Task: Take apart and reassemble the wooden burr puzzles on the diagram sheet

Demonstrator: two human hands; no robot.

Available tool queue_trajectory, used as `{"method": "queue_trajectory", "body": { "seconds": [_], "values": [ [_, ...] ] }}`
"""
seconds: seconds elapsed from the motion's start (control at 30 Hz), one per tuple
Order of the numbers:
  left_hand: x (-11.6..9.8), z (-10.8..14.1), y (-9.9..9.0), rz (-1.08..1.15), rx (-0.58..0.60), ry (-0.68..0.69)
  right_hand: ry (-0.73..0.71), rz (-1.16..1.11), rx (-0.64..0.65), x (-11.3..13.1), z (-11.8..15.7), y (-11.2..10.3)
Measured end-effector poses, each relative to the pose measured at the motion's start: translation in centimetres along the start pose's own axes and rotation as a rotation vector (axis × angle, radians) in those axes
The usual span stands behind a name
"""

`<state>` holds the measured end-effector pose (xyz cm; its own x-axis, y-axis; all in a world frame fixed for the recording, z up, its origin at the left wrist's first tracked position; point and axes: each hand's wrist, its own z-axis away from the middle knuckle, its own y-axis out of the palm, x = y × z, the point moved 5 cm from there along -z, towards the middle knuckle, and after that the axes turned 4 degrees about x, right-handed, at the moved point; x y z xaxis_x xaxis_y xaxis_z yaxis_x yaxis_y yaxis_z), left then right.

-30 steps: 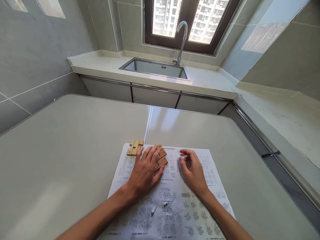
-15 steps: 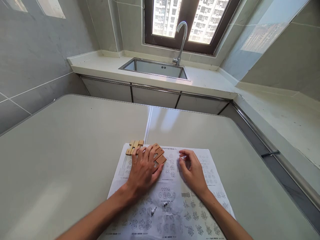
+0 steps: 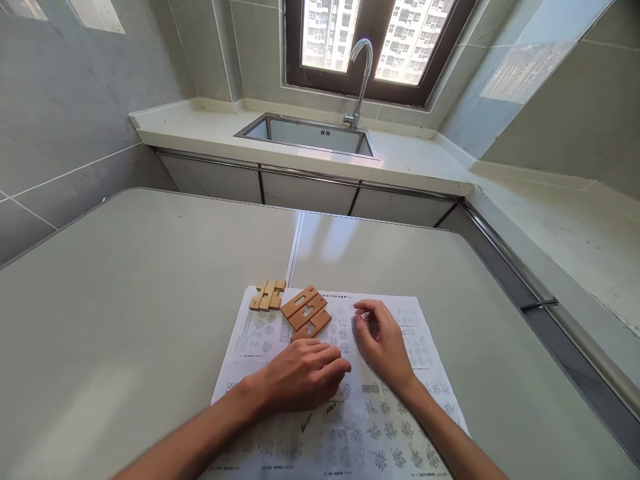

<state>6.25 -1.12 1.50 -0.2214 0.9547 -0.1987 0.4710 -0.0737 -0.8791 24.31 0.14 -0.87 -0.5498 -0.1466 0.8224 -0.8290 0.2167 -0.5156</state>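
My left hand [image 3: 311, 375] rests palm down on the printed sheet [image 3: 280, 373], its fingers curled in and no object showing in it. Just beyond its knuckles lie three reddish-brown wooden puzzle pieces [image 3: 307, 310], flat and side by side at a slant. They have cut-out slots, and one bears a number 2. To their left, several lighter yellowish wooden puzzle pieces [image 3: 269, 295] are laid together at the sheet's top left corner. My right hand [image 3: 383, 342] lies on the right half of the sheet, fingers bent and thumb apart from them, with nothing in it.
The sheet, covered with small line diagrams, lies on a pale table [image 3: 150, 300] with a seam [image 3: 296, 247] down its middle. Beyond stand a counter with a steel sink [image 3: 310, 135], a curved tap [image 3: 367, 73] and a window. A ledge with a metal rail [image 3: 560, 300] runs along the right.
My left hand has come off the reddish-brown pieces, drawn back toward me and curled its fingers, leaving those pieces uncovered. My right hand has stayed where it was.
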Motion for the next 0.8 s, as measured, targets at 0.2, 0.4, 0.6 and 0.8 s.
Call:
{"method": "queue_trajectory", "body": {
  "seconds": [0.2, 0.4, 0.6, 0.8],
  "values": [
    [0.1, 0.32, 0.35, 0.003, 0.034, -0.013, -0.001, 0.009, 0.003, 0.13, -0.03, 0.02],
    [0.24, 0.35, 0.57, 0.003, 0.031, -0.012, 0.001, 0.002, 0.006, 0.31, -0.02, -0.03],
    [0.16, 0.22, 0.34, 0.007, 0.019, -0.018, 0.02, -0.004, 0.015, 0.36, -0.01, -0.03],
    [0.19, 0.24, 0.45, 0.01, 0.016, -0.015, 0.025, -0.011, 0.019, 0.41, 0.0, 0.03]
  ]
}}
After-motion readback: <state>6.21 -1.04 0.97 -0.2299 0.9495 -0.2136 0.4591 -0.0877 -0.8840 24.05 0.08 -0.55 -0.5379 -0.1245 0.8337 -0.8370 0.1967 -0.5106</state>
